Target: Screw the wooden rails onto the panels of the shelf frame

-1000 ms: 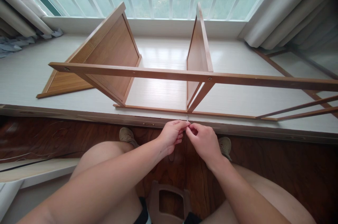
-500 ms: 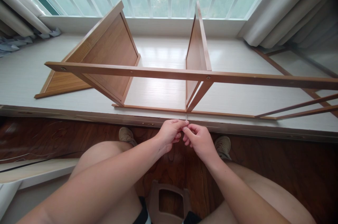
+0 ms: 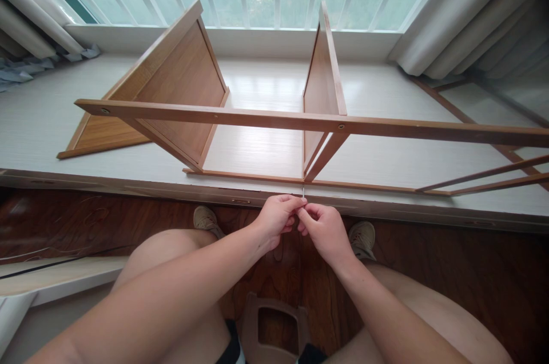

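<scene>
A wooden shelf frame (image 3: 266, 119) lies on its side on the white window ledge. Below its lower rail (image 3: 253, 176) a thin silver metal rod (image 3: 303, 192) points up to the rail, in line with the middle shelf panel (image 3: 319, 78). Whether it is a screw or a hex key I cannot tell, since its lower end is hidden by fingers. My left hand (image 3: 278, 218) pinches the rod between thumb and forefinger. Just beside it my right hand (image 3: 321, 227) is closed, its thumb and forefinger pinched at the rod's lower end, touching the left fingertips.
A slanted wooden panel (image 3: 171, 87) joins the frame at the left. More wooden rails (image 3: 493, 172) extend to the right. Curtains (image 3: 463, 15) hang at both sides of the barred window. A plastic stool (image 3: 253, 324) stands between my legs on the wooden floor.
My fingers shift very slightly around the metal rod, and more of its shaft shows. The view has moved a little; the frame stays where it was.
</scene>
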Available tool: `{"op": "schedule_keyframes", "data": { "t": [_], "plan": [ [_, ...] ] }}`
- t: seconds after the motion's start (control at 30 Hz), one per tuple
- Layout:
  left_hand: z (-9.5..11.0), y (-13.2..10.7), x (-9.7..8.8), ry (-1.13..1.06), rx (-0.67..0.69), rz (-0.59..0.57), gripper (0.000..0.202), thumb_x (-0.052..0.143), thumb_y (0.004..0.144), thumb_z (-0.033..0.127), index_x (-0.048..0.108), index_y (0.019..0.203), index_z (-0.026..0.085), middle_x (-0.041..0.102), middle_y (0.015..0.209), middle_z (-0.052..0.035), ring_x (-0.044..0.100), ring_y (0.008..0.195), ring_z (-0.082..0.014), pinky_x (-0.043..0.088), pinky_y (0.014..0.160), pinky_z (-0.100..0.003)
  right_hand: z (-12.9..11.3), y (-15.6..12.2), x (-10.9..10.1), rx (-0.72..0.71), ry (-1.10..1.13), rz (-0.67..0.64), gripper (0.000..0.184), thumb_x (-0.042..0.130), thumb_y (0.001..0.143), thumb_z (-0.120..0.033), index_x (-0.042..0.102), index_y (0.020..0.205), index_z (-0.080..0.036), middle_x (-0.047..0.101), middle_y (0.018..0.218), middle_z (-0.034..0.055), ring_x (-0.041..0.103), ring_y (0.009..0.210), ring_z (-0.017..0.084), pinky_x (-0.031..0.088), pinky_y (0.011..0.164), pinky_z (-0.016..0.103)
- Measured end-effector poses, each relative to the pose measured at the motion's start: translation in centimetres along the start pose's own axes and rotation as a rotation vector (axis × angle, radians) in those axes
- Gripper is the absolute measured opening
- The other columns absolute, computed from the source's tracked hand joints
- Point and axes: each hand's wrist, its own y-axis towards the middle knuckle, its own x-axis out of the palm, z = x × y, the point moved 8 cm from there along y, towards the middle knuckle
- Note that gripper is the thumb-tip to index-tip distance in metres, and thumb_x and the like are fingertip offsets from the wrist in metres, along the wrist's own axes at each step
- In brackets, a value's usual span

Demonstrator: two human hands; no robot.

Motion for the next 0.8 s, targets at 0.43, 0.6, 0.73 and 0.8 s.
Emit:
{"op": "schedule_keyframes", "data": {
  "t": [0.43,0.6,0.73,0.8],
  "plan": [
    [-0.1,-0.2,0.1,-0.024,0.03,-0.007,0.028,0.073,0.071,0.036,0.057,0.067,0.014,0.033,0.051,0.0075,0.023,0.042,-0.0029,0.011,0.043,-0.021,-0.7,-0.3,-0.9,-0.085,-0.269,0.113,0.031,0.05,0.089,-0.038,0.064,0.068,-0.02,0.065,0.062,0.0012,0.056,0.055,0.015,0.038,0.056,0.024],
    [-0.1,-0.3,0.2,-0.043,0.027,-0.006,0.028,0.074,0.069,0.036,0.057,0.068,0.014,0.033,0.051,0.007,0.022,0.044,-0.0036,0.01,0.043,-0.022,-1.3,-0.5,-1.4,-0.104,-0.458,0.174,0.025,0.053,0.088,-0.036,0.066,0.072,-0.022,0.066,0.064,0.0005,0.057,0.058,0.015,0.034,0.058,0.025],
    [-0.2,-0.3,0.3,-0.054,0.029,-0.011,0.025,0.073,0.069,0.035,0.06,0.069,0.014,0.035,0.053,0.0066,0.022,0.044,-0.0035,0.009,0.043,-0.021,-1.4,-0.5,-1.7,-0.114,-0.532,0.207,0.022,0.055,0.087,-0.037,0.066,0.073,-0.023,0.067,0.066,-0.001,0.058,0.06,0.015,0.03,0.057,0.025],
    [-0.2,-0.4,0.3,-0.061,0.035,-0.012,0.023,0.072,0.07,0.034,0.062,0.072,0.014,0.036,0.054,0.0065,0.022,0.045,-0.0036,0.009,0.043,-0.021,-1.3,-0.5,-1.8,-0.105,-0.542,0.215,0.022,0.057,0.086,-0.039,0.064,0.072,-0.023,0.066,0.065,-0.0022,0.057,0.059,0.015,0.028,0.056,0.025]
  ]
}}
